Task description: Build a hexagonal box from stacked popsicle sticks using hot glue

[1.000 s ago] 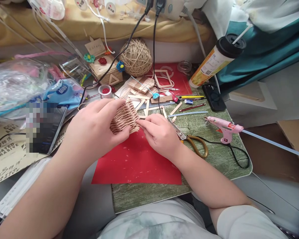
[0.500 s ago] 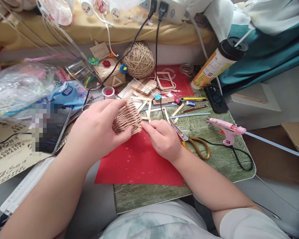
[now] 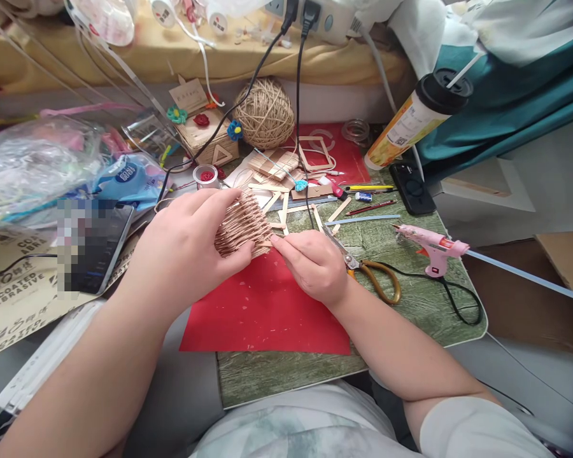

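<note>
My left hand is wrapped round a box-like piece built from layered thin wooden sticks, its thumb on the near side and its fingers over the top. At the near right corner of this piece, my right hand is closed in a pinch. A pale bit of wooden stick shows at its fingertips, mostly hidden. Under both hands lies a red sheet with pale flecks. Scissors with yellow-brown handles rest just beyond my right hand, which partly covers them.
A pink glue gun with a long glue stick is at the right. Loose craft sticks, a twine ball and a decorated wooden box lie behind. A tall cup stands back right. Black cables hang across the middle.
The view has shifted slightly. A pale bit of stick now shows more plainly between my left thumb and right fingertips. Both hands keep nearly the same hold.
</note>
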The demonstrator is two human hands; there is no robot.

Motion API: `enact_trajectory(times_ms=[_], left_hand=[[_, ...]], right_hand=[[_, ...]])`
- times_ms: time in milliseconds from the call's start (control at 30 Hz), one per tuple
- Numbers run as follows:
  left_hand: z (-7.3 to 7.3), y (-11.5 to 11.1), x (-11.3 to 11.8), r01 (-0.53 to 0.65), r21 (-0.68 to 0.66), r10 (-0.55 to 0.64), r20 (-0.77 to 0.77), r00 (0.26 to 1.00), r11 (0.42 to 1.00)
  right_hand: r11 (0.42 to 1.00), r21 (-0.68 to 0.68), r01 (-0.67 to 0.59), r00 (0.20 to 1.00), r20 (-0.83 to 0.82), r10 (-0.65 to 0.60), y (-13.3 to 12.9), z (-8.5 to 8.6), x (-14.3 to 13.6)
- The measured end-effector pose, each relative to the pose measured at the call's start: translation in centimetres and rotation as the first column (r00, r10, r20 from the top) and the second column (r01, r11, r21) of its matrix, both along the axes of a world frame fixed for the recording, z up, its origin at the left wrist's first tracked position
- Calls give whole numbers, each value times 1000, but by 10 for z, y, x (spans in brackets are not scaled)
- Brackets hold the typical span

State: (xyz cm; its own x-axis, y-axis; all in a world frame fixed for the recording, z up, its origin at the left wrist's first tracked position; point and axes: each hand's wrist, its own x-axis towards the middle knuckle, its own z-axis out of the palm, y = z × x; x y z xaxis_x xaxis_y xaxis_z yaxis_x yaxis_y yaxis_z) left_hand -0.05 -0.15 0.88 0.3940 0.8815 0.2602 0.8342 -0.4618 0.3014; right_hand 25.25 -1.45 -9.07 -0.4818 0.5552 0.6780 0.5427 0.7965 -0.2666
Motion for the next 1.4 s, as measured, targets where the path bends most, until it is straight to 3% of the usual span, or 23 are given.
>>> enact_trajectory(times_ms=[100,300,633,833,1000,1167,1267,1400], left_hand=[[0,0,0,-13,1,13,-2,1000,1000],[-2,1,-1,-21,2,21,2,1000,1000],[-3,0,1,8,-7,-8,-1,1000,1000],[-3,-2,2,-6,-16,6,9,1000,1000],[-2,-1,2,-3,-8,3,-15,1000,1000],[-2,-6,8,-27,20,28,-47,999,999],[-2,-9,13,-49,43,52,-66,996,998],[-1,-10,13,-58,54,63,-92,994,997]], right_hand=[[999,-39,2,1000,-11,-3,0,-1,2],[1000,17,-11,994,-104,13,1,2,-2],[985,-167,33,978,-198,-67,16,36,5],[906,-424,-6,954,-275,-123,15,35,-4],[886,-457,-75,965,-257,-51,8,44,-10],[804,-595,8,946,-255,-198,-1,50,-22],[840,-540,50,960,-205,-189,-1,49,-26],[913,-409,-7,978,-194,-79,3,46,-26]])
